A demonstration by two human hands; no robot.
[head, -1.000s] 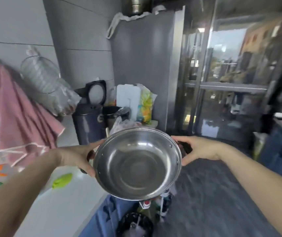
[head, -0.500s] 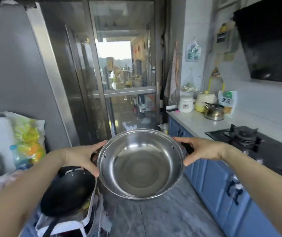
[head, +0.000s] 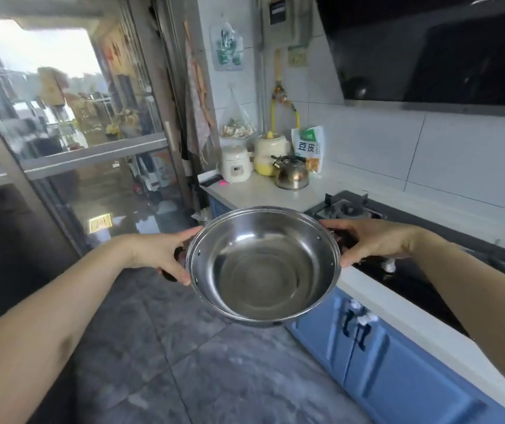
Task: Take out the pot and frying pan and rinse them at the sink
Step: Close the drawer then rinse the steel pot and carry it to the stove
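An empty stainless steel pot (head: 263, 267) with two dark side handles hangs in the air in front of me, over the grey floor beside the counter edge. My left hand (head: 162, 255) grips its left handle, thumb along the rim. My right hand (head: 370, 240) grips the right handle the same way. The pot's opening tilts toward me, so I see its shiny inside. No frying pan or sink is in view.
On the right runs a white counter (head: 275, 191) over blue cabinets (head: 398, 362), with a black gas hob (head: 349, 206) under a range hood. A steel kettle (head: 292, 174), a small white cooker and jars stand at the far end. A glass door (head: 86, 142) closes the left.
My view has swung right, from the left counter with the fridge and black pan to the hob side. The pot stays held in both hands in front of me.
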